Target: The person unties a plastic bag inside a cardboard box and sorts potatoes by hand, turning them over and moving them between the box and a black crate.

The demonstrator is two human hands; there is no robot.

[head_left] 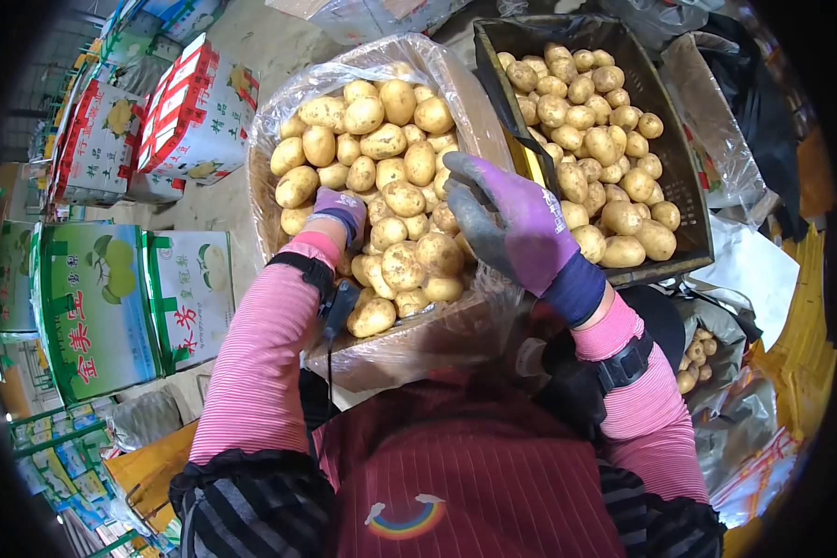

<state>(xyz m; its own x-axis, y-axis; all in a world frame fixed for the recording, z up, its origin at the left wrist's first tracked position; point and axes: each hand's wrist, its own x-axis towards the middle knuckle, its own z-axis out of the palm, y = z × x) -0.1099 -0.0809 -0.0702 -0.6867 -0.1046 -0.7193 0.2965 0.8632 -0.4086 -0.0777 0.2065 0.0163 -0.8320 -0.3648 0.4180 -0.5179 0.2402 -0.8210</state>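
Note:
A cardboard box [479,102] lined with clear plastic stands before me, heaped with potatoes [402,198]. My left hand [341,212], in a purple glove, reaches down among the potatoes on the box's left side; its fingers are mostly hidden. Over the right edge of the heap hovers my right hand [521,223], in a purple glove with grey fingers. Its fingers are stretched out, thumb apart, and no potato shows in its grasp. Close by on the right is a dark plastic crate [693,209] that also holds many potatoes.
Red-and-white printed cartons [200,116] stand at the upper left. Green-and-white fruit cartons [102,307] are below them. To the right of the crate lie a plastic-lined carton [716,121] and white paper [749,274]. A bag [716,325] at the lower right contains small potatoes.

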